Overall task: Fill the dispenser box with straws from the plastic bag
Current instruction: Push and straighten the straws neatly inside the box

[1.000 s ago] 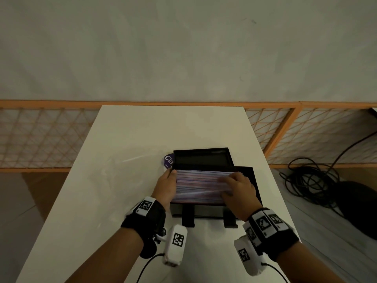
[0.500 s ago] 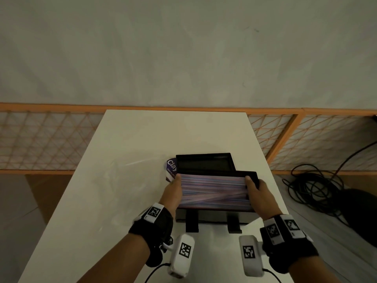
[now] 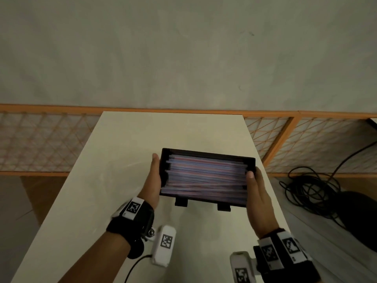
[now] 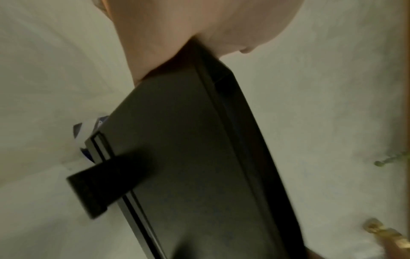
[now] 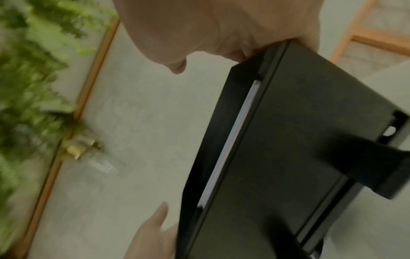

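Dispenser box [image 3: 206,178], packed with straws [image 3: 206,176], now lifted off the surface [image 3: 122,170] and tilted; left hand [image 3: 152,180] and right hand [image 3: 257,190] clamp its 2 ends; filling looks done.

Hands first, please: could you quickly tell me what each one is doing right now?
Left hand: grips the left end of the straw-filled dispenser box.
Right hand: grips the box's right end, thumb over the rim.

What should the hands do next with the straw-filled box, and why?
Probably set the dispenser box back down level on the table. The left hand and right hand hold its ends, tilted, and straws lie unevenly, some crossing.
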Tool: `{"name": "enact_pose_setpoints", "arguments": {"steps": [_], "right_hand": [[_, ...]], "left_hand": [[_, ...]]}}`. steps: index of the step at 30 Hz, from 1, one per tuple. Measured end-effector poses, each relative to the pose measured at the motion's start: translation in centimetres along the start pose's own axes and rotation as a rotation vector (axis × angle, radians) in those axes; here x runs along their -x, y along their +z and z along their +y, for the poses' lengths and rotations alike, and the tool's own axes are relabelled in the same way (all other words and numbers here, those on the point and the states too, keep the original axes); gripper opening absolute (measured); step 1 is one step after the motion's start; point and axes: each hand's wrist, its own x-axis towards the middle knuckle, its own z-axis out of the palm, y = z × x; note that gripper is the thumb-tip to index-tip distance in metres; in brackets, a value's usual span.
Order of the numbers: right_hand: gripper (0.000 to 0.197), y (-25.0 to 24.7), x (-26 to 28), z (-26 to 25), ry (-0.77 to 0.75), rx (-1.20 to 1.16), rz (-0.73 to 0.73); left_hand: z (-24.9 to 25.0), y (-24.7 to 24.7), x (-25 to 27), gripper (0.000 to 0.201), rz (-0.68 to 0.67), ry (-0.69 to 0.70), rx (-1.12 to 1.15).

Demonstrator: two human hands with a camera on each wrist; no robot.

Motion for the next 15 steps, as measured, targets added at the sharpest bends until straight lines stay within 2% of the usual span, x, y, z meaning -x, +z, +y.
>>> {"name": "enact_pose_setpoints", "arguments": {"steps": [2,5,7,9,12,13,15], "right_hand": [[0.052,0.2,0.1,0.0,0.038,-0.039,0.002],[0.056,0.6,0.7,0.2,0.076,-0.028,-0.01],[0.058,0.4,0.1,0.0,0.087,-0.016,-0.01],[0.063,-0.1,-0.7,0.3,0.187,-0.049,0.002],[0.06,-0.6,-2.1,0.1,0.303,0.063,-0.058],[0.063,-0.4,-2.5,-0.1,0.332,0.133,-0.098],[0.086,-0.3,-3.5,-0.2,0.376,0.237,-0.153]], "left_hand": [[0.4,-0.1,-0.2,0.064,-0.043,0.011,-0.036],[0.0,-0.6,-0.3,0.065,-0.008,-0.019,0.006],[-0.2,-0.3,-0.3,0.065,-0.038,-0.007,0.024],[-0.8,0.4,-0.1,0.064,-0.059,-0.017,-0.018],[-1.9,0.6,-0.9,0.08,-0.008,-0.077,-0.011],[-2.1,0.3,-1.2,0.086,0.0,-0.107,-0.002],[-2.7,-0.4,-1.6,0.091,-0.008,-0.176,-0.002]]}}
